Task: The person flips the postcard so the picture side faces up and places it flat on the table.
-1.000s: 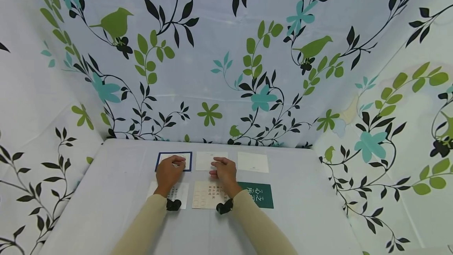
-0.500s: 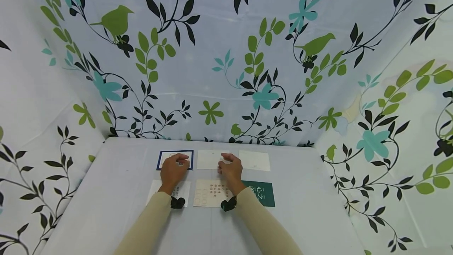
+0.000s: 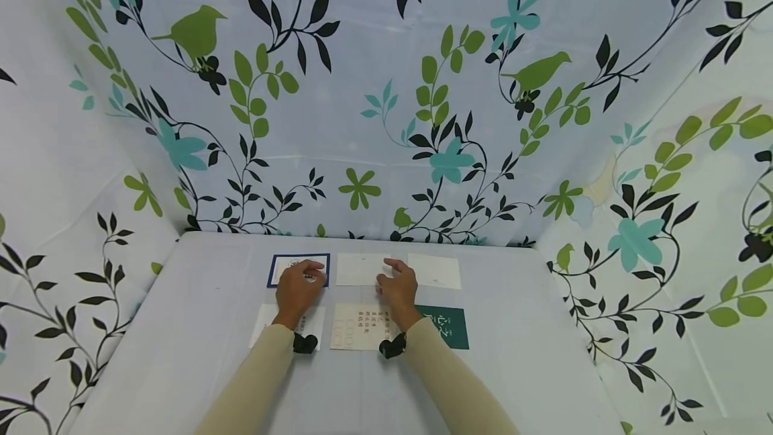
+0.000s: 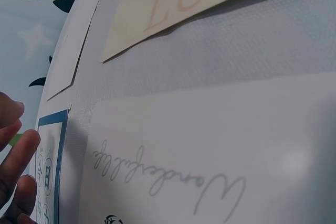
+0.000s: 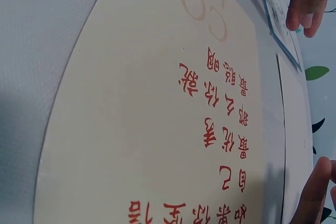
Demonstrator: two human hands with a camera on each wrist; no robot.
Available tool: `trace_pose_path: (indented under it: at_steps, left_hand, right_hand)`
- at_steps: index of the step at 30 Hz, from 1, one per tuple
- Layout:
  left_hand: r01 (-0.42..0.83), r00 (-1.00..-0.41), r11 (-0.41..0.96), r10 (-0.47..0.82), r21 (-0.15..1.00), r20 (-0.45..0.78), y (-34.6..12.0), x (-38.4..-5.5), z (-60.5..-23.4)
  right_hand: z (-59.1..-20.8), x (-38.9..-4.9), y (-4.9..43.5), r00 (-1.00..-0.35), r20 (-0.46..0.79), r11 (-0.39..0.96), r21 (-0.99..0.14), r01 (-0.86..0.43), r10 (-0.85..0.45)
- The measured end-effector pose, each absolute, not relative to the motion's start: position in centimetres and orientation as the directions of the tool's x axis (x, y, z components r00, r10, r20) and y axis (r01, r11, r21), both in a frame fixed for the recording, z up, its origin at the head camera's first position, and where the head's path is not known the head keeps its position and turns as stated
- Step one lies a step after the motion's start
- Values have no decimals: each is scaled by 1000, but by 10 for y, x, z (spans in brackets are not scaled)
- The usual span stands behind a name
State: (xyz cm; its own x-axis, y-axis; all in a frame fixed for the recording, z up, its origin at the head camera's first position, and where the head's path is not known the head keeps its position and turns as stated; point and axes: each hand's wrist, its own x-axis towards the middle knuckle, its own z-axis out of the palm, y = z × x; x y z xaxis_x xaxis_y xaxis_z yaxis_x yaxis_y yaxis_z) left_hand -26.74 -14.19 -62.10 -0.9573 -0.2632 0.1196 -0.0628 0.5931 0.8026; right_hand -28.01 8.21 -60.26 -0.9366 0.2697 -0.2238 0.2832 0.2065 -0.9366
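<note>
My left hand (image 3: 297, 294) hovers over the lower edge of a blue-bordered card (image 3: 279, 263), its fingers loosely bent with nothing between them. Below its wrist lies a white card (image 3: 261, 329), which bears handwritten "Wonderful life" lettering in the left wrist view. My right hand (image 3: 400, 291), also loosely bent and holding nothing, is at the right part of a plain cream card (image 3: 356, 271) in the upper row. Under that wrist is a beige card (image 5: 131, 103) with red characters. A dark green card (image 3: 454, 329) with white writing is partly hidden by the right forearm.
Another cream card (image 3: 436, 272) lies at the upper right, so the cards form two rows. They rest on a white-covered table (image 3: 519, 354). Patterned curtains (image 3: 362, 119) with leaves and birds stand behind and at both sides. Each wrist wears a small black camera.
My right hand has drifted to the right, away from the middle of the upper cream card. My left hand has shifted slightly right. The cards have stayed in place.
</note>
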Motion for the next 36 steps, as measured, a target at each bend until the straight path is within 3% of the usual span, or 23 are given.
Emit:
trace_pose_path:
  at_steps: [10, 27, 36]
  left_hand:
    - [-75, -966, 598, -242, 798, 91, -134, -270, -622]
    - [-28, -980, 621, -173, 784, 102, -120, -273, -624]
    - [-33, -981, 617, -172, 786, 94, -119, -268, -617]
  right_hand:
    - [-607, -282, 84, -924, -275, 192, -924, 330, 267]
    - [-611, -280, 80, -930, -262, 136, -943, 303, 257]
    - [-611, -281, 82, -917, -198, 246, -924, 292, 347]
